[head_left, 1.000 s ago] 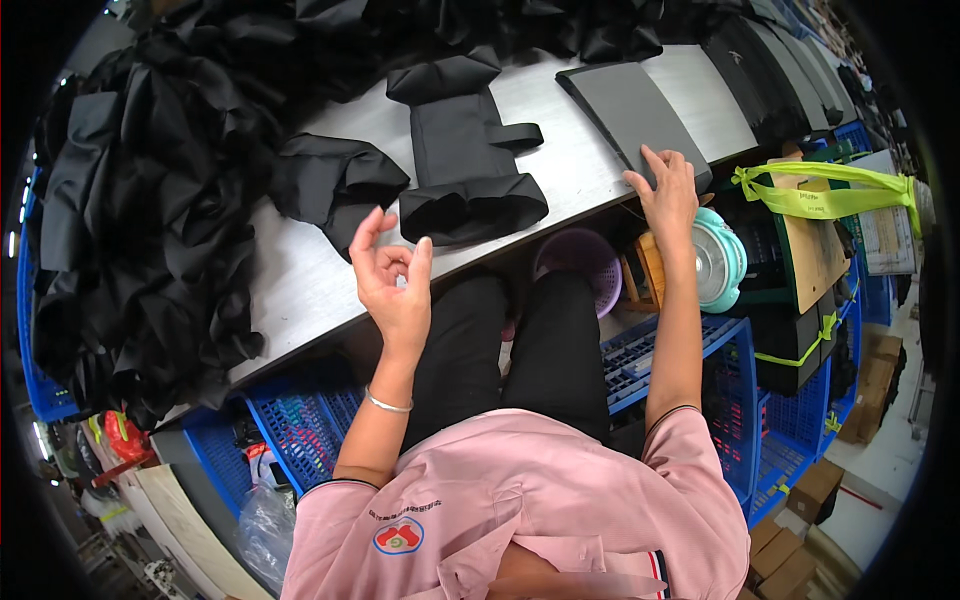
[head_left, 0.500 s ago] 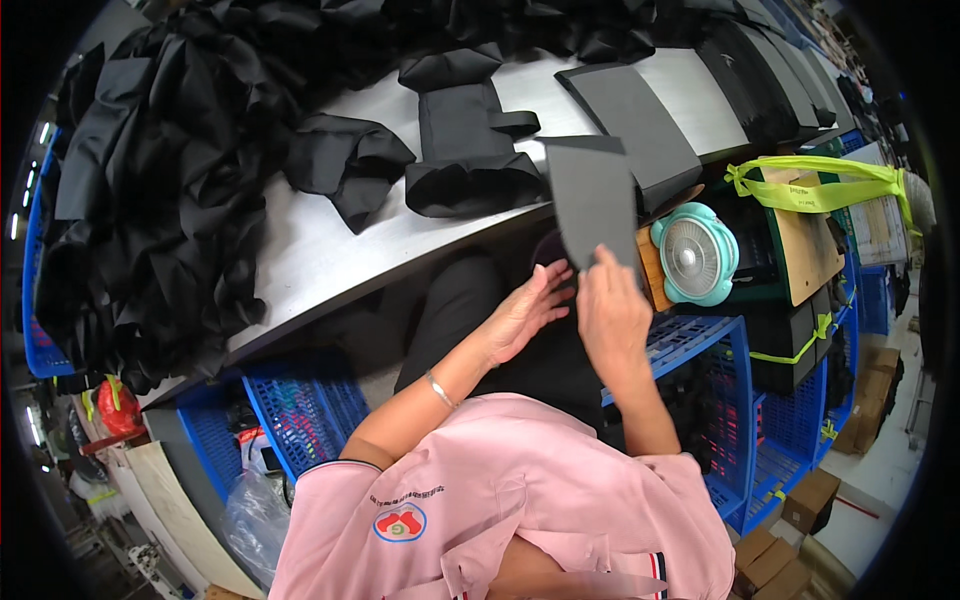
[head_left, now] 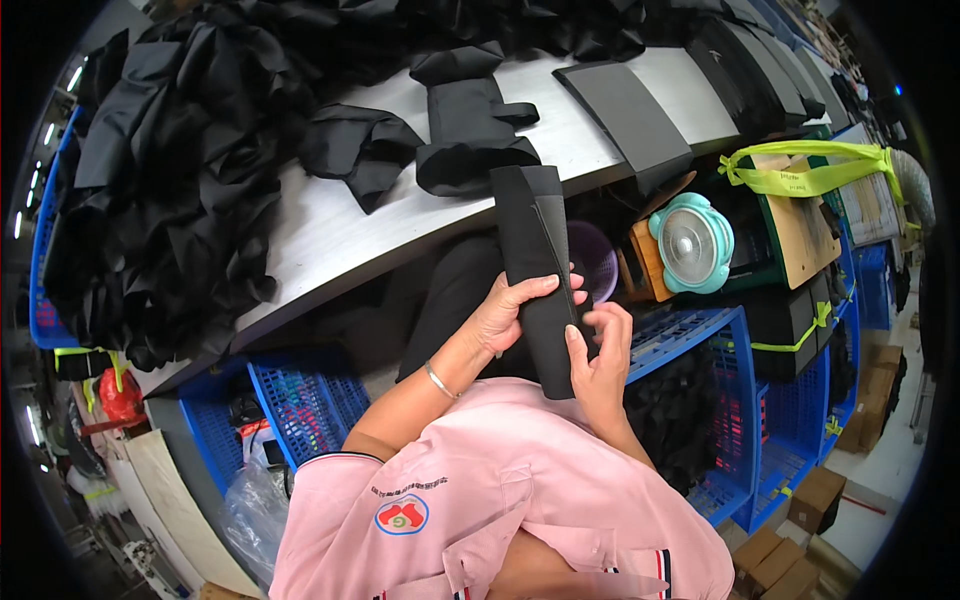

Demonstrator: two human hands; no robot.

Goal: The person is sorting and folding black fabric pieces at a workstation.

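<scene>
A folded black fabric panel (head_left: pixel 530 235) stands on end in front of my chest, its grey side showing along the upper right edge. My left hand (head_left: pixel 508 312) is closed around its middle, thumb on the near face and fingertips coming round the right edge. Lower down, my right hand (head_left: pixel 602 362) is at the panel's right edge, thumb against it and fingers curled; the exact contact is partly hidden. On the table beyond lies a sewn black fabric piece (head_left: pixel 465 115) with a small side loop, and a crumpled black piece (head_left: pixel 362 150) to its left.
Black fabric is heaped on the left of the metal table (head_left: pixel 330 235). Grey-black panels (head_left: pixel 630 115) lie at the right. Near my right are a turquoise fan (head_left: pixel 692 248), a yellow-green strap (head_left: pixel 810 180) and a blue crate (head_left: pixel 735 400). Another blue crate (head_left: pixel 310 410) stands left.
The panel has been drawn closer to my chest and now appears folded, black side showing. My left hand has taken hold of it; my right hand has moved down along its edge.
</scene>
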